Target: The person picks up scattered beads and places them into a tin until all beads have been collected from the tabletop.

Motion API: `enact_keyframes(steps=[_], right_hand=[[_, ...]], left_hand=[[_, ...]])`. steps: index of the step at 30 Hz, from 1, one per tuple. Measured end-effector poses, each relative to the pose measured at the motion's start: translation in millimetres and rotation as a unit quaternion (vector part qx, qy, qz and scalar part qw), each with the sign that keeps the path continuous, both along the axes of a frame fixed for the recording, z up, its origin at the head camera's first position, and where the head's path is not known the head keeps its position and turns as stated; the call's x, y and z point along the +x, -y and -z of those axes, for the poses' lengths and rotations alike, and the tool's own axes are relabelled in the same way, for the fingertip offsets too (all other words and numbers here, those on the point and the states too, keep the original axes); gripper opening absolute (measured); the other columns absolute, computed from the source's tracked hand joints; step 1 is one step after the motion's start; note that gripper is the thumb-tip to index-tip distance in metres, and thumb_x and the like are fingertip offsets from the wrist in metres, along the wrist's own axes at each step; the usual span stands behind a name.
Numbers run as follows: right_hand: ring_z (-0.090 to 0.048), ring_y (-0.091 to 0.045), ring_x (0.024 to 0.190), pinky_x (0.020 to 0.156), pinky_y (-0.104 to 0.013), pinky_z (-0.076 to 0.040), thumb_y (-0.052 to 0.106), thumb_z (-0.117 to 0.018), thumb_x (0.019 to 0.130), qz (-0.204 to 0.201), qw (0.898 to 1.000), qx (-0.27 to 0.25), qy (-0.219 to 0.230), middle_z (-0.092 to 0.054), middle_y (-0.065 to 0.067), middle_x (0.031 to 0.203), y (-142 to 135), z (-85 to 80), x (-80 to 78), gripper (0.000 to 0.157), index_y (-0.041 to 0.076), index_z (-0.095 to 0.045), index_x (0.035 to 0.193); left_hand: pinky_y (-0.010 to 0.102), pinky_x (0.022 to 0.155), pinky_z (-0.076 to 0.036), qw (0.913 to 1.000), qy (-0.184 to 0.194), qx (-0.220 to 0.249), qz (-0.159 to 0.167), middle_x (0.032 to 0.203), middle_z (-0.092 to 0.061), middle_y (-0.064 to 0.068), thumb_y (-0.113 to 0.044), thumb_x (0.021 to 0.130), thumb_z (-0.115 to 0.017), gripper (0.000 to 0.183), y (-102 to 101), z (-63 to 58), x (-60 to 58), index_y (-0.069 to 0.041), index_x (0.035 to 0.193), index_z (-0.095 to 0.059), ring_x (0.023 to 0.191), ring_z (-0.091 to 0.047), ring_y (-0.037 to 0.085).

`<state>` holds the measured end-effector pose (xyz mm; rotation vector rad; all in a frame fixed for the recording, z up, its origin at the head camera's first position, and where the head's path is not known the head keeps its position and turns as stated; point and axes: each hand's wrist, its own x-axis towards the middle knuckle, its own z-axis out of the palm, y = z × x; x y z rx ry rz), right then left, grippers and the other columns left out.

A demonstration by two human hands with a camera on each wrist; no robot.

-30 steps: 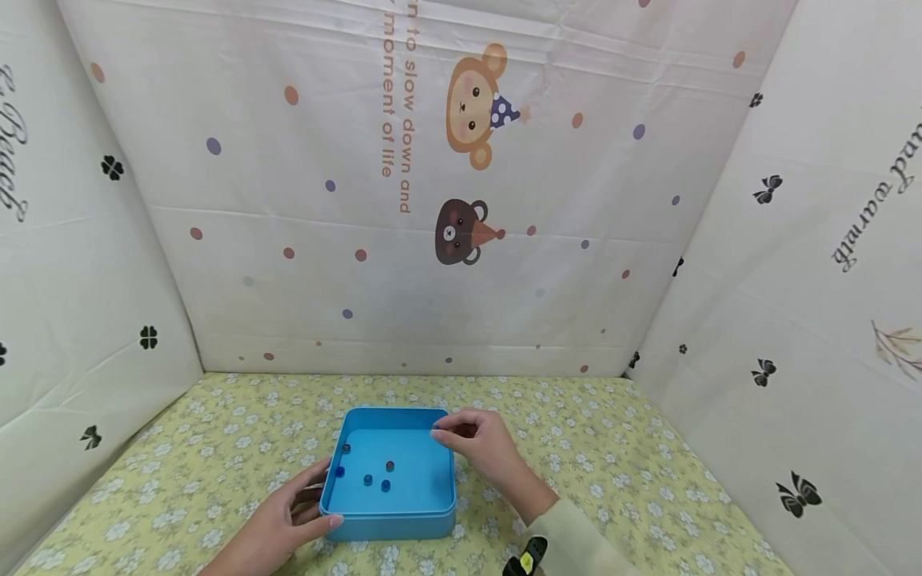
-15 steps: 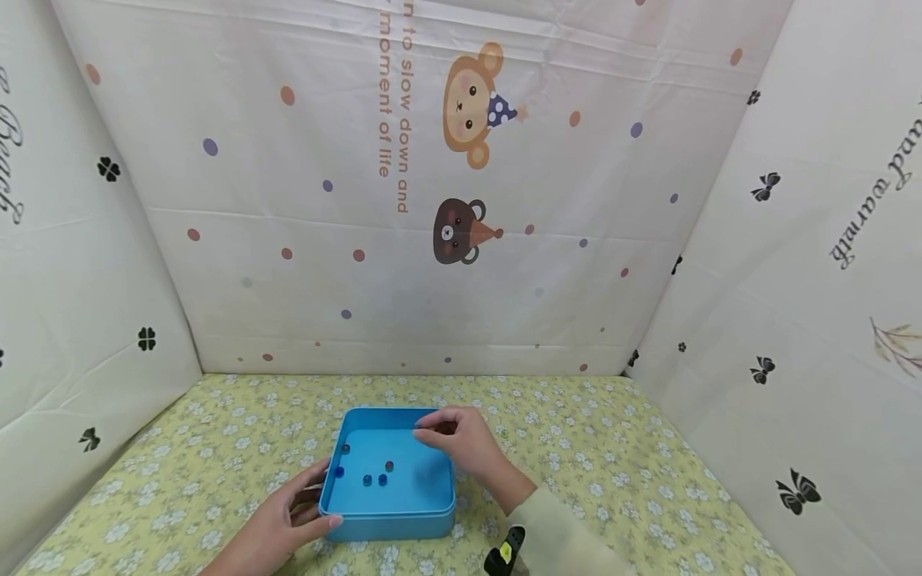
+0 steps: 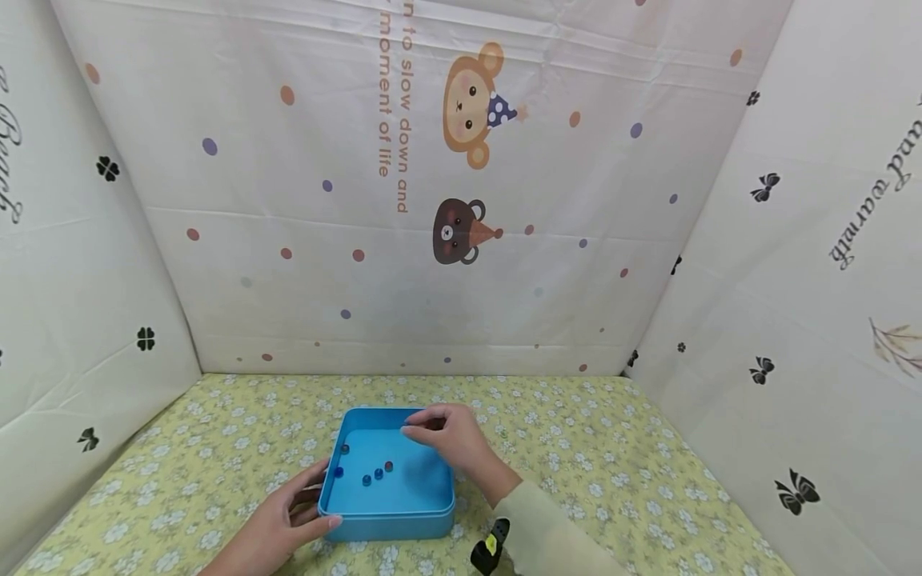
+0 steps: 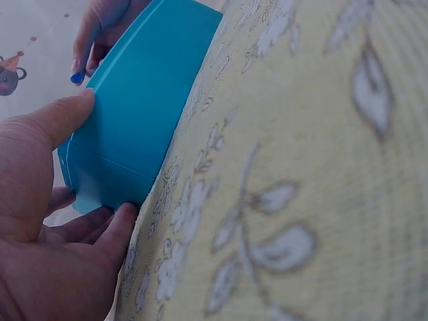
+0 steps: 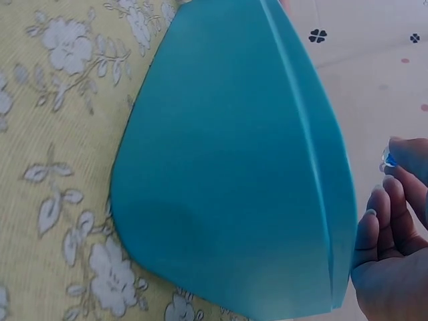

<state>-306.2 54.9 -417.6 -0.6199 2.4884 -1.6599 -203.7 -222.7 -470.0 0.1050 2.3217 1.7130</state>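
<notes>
The box stood flat on the flowered table, open side up, its walls forming a low fence that would stop small round things rolling off. The left hand had its grip closed about the near left corner, thumb at the near wall and fingers along the left one, probably to steady the box. The right hand hung over the box's far right part, its grip pinching a blue bead between thumb and forefinger; something so small likely called for fingertips rather than a palm. Five beads lay on the box floor: two near the left wall, and three in a slanting line closer to the middle. That line looked deliberate, though whether its beads touched was too small to tell.
</notes>
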Motion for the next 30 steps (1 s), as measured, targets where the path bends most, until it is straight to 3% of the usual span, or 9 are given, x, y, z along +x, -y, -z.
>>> enact_keyframes(steps=[8, 30], right_hand=[[-0.067, -0.01, 0.089, 0.071, -0.022, -0.064, 0.032, -0.08, 0.092, 0.009, 1.0, 0.025, -0.001, -0.076, 0.002, 0.104, 10, 1.1, -3.6, 0.019, 0.018, -0.083, 0.104], [-0.066, -0.006, 0.086, 0.067, -0.022, -0.062, 0.031, -0.082, 0.09, 0.025, 0.999, 0.039, 0.007, -0.076, 0.005, 0.099, 30, 11.2, -8.9, 0.017, 0.018, -0.083, 0.101]], left_hand=[[0.043, 0.112, -0.061, 1.0, -0.004, -0.003, -0.003, 0.159, -0.033, 0.034, -0.039, 0.095, -0.074, 0.093, -1, 1.5, 0.1, -0.01, 0.165, -0.02, 0.138, -0.046, 0.053], [0.041, 0.112, -0.061, 1.0, 0.003, -0.001, -0.004, 0.159, -0.033, 0.033, -0.039, 0.095, -0.074, 0.093, 0, 0.6, 0.4, -0.009, 0.165, -0.019, 0.139, -0.046, 0.053]])
